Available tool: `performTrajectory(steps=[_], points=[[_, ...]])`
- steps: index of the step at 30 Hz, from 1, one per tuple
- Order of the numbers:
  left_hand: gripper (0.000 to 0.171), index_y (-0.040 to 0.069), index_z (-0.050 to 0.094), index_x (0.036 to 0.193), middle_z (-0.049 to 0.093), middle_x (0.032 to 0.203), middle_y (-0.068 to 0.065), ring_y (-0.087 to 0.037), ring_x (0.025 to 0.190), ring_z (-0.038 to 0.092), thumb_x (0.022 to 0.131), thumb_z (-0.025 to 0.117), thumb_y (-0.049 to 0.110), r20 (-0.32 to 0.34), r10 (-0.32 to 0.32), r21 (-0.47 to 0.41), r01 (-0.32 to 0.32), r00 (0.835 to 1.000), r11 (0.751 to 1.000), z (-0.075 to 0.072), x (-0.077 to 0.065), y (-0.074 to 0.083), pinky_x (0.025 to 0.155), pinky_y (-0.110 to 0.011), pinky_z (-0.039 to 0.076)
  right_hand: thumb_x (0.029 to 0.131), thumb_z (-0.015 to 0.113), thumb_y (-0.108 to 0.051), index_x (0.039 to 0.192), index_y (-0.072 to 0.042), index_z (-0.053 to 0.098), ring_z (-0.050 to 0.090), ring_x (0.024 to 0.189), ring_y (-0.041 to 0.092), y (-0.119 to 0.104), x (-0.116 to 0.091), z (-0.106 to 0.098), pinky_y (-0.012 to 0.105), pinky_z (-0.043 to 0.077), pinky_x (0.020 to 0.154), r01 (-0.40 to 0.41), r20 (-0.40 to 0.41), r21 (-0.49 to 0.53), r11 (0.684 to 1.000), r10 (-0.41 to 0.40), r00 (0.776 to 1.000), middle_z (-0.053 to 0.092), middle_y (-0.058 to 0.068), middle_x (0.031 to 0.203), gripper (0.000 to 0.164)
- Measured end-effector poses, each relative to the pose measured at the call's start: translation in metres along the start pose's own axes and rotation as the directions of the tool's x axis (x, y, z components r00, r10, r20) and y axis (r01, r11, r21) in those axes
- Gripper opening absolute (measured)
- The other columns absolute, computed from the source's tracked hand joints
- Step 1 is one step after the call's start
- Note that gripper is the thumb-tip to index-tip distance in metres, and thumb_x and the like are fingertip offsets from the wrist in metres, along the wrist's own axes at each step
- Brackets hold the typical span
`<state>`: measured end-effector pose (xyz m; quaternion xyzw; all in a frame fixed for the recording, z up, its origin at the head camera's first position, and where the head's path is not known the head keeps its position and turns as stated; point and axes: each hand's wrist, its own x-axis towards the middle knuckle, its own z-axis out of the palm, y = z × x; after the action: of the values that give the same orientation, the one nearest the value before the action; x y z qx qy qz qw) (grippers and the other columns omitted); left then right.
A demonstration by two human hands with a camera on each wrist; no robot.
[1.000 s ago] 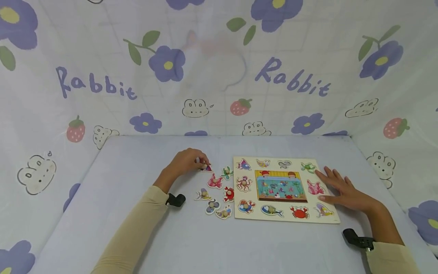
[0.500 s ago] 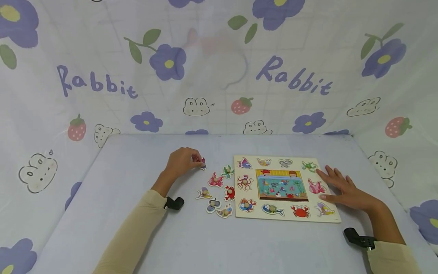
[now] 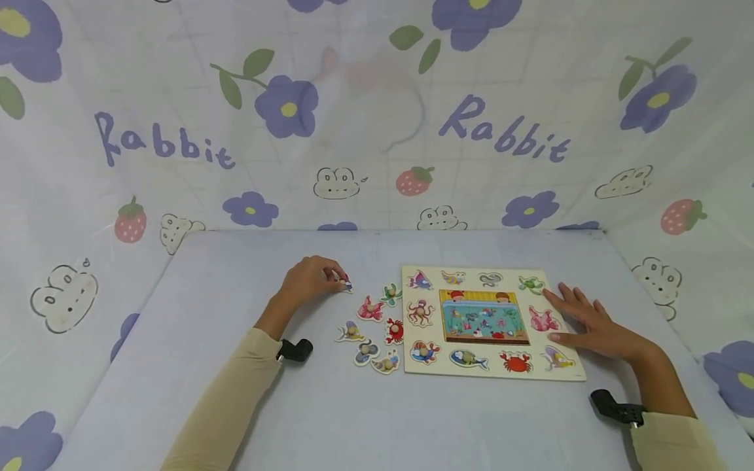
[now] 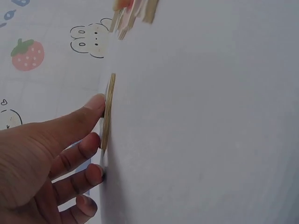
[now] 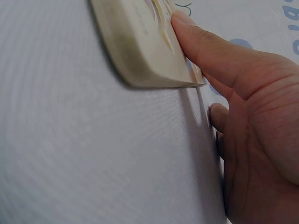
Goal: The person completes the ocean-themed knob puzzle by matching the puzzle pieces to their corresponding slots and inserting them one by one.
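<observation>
My left hand (image 3: 311, 280) pinches a small purple-and-blue fish puzzle piece (image 3: 349, 285), low over the table left of the board. In the left wrist view the piece (image 4: 108, 112) shows edge-on, thumb and fingertips against its knob side, the knob hidden. A cream wooden puzzle board (image 3: 493, 367) lies flat with an aquarium picture in its middle. Across the board's right edge rests my right hand (image 3: 595, 333), fingers spread, thumb on the surface. Knobbed octopus (image 3: 420, 313) and blue fish (image 3: 468, 359) pieces sit in the board.
Loose knobbed pieces lie between my left hand and the board: a turtle (image 3: 391, 295), a pink fish (image 3: 370, 309), a red crab (image 3: 394, 331), a snail (image 3: 385, 363) and others. A patterned curtain (image 3: 365, 131) hangs behind the table (image 3: 412, 425).
The fish piece has shifted slightly left, away from the loose pieces, turning in my left fingers and tilting up before lowering again. My right hand stays on the board's edge.
</observation>
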<state>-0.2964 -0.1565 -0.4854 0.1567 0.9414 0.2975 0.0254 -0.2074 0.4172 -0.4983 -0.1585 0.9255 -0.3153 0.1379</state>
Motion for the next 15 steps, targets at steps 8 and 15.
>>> performTrajectory(steps=[8, 15], points=[[0.010, 0.021, 0.080, 0.095, 0.066, 0.078, 0.007, -0.015, 0.076, 0.055, 0.087, 0.082, 0.026, 0.020, 0.041, -0.001, -0.041, 0.999, 0.999, -0.002, 0.003, -0.003, 0.067, -0.034, 0.041, 0.089, 0.073, -0.042, 0.163, -0.023, 0.016, -0.020, 0.149, 0.049, -0.002, 0.000, 0.000, 0.069, -0.021, 0.108, -0.008, 0.000, 0.001, 1.000, 0.008, 1.000, -0.006, 0.026, 0.166, 0.095], [0.011, 0.021, 0.079, 0.096, 0.065, 0.078, 0.008, -0.014, 0.074, 0.053, 0.087, 0.082, 0.027, 0.013, 0.043, 0.085, -0.044, 0.999, 0.995, -0.006, 0.003, 0.008, 0.066, -0.033, 0.040, 0.089, 0.073, -0.043, 0.163, -0.022, 0.017, -0.020, 0.149, 0.049, 0.000, 0.000, 0.000, 0.069, -0.021, 0.108, -0.009, 0.000, -0.009, 1.000, 0.009, 1.000, -0.005, 0.026, 0.166, 0.095]])
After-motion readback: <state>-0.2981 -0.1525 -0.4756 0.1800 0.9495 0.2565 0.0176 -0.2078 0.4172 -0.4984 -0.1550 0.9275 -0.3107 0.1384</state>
